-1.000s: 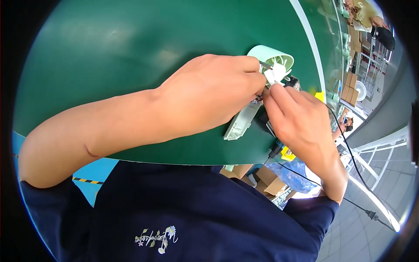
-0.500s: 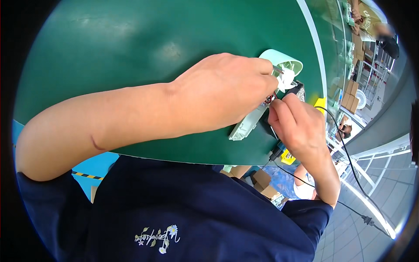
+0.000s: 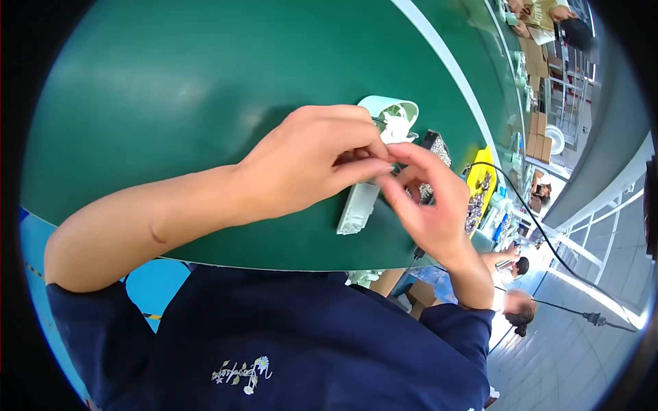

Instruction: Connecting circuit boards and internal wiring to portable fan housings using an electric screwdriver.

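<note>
My left fingers bend, tips close together; whether they pinch anything, I can't tell. Pale handle piece at their 7 o'clock, channel open. Mint shell at 12, white fan at its mouth: fan seated, I judge; handle uncovered. My right fingers curve, part open, hold unclear.

White cursive lettering with small embroidered daisies on the chest of a navy T-shirt below the green desk, pale block lettering on a tan top beyond the desk's right edge, too small to read clearly.
</note>
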Demonstrator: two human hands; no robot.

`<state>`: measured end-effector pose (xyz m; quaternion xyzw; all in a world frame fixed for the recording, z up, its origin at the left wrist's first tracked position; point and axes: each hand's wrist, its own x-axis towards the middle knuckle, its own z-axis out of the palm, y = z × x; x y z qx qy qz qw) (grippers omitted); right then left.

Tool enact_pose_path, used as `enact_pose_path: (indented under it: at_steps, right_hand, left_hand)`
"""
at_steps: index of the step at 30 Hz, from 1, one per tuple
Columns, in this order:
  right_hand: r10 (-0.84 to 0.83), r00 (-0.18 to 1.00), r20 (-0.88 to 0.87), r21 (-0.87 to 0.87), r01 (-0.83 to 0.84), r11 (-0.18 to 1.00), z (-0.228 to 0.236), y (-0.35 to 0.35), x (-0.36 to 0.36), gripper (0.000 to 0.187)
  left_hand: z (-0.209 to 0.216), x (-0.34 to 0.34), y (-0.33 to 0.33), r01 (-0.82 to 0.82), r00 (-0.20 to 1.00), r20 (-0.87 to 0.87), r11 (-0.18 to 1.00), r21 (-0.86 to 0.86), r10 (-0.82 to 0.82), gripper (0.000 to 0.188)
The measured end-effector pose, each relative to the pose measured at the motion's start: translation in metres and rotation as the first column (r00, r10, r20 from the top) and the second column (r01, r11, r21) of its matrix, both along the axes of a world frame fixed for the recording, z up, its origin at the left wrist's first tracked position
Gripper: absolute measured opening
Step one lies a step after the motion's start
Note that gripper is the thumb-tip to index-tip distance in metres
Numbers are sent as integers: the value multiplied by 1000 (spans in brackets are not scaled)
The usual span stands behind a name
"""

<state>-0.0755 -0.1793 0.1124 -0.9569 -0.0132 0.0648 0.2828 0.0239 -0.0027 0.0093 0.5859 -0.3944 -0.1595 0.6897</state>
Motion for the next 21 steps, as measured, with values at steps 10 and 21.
enact_pose_path:
  at_steps: [10, 21]
  right_hand:
    - [-127, 992, -10, 364, 122, 923, -20, -20, -4, 18]
    - [-12, 979, 201, -49, 23, 999, -19, -6, -10, 23]
  left_hand:
    - [13, -29, 5, -138, 948, 317, 944, 300, 38, 76]
    - [6, -25, 8, -222, 905, 423, 909, 353, 57, 77]
